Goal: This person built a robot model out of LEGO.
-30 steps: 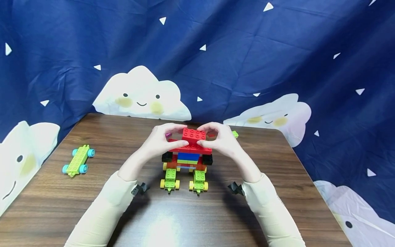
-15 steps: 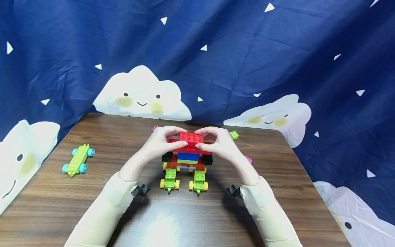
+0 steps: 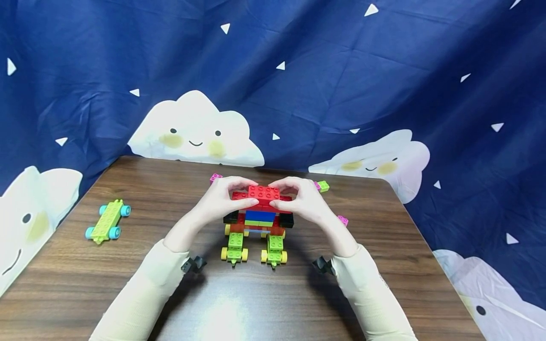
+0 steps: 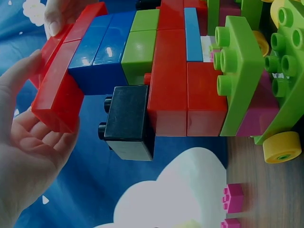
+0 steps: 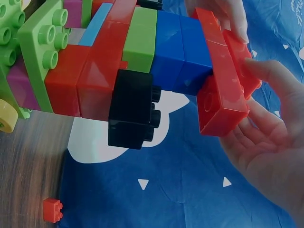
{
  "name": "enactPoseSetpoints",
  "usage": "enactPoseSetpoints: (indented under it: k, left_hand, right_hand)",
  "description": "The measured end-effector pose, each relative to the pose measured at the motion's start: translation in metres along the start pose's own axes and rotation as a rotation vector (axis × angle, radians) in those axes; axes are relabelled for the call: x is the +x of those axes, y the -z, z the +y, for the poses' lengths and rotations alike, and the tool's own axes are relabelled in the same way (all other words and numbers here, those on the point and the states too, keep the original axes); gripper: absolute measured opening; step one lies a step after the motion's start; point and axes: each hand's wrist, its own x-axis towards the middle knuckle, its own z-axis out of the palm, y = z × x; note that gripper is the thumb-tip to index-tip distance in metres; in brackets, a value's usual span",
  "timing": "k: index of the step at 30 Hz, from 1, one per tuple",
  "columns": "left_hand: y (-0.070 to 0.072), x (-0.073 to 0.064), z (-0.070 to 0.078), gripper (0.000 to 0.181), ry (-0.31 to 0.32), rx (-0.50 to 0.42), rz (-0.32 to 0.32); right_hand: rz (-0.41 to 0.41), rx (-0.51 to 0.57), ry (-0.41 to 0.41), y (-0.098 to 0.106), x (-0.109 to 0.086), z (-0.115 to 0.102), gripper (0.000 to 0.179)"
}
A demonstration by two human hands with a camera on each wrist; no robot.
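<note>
A toy figure of building bricks stands upright on lime wheeled bases with yellow wheels. Its middle holds blue bricks, lime bricks and red bricks, with a black brick sticking out on each side. Across the top runs a wide red layer, with a red brick on it. My left hand pinches that top brick at its left end, thumb in front and fingers behind. At its right end my right hand grips likewise. Behind the brick, the fingertips are partly hidden in the head view.
On the brown table at left lies a lime wheeled base with blue wheels. Pink bricks are near the back edge. A lime brick lies behind my right hand, and a pink brick beside my right wrist.
Both hands have come down a little with the red brick, which has shifted slightly left and now sits lower on the red layer. The rest of the figure stays put.
</note>
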Motion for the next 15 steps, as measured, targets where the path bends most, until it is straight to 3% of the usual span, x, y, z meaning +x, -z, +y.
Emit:
enactPoseSetpoints:
  k: [15]
  left_hand:
    - [-0.0010,-0.0007,-0.0012,0.045,0.011,0.012,0.001]
  right_hand:
    - [0.004,-0.007,0.000,-0.0015,-0.0013,-0.0001,0.040]
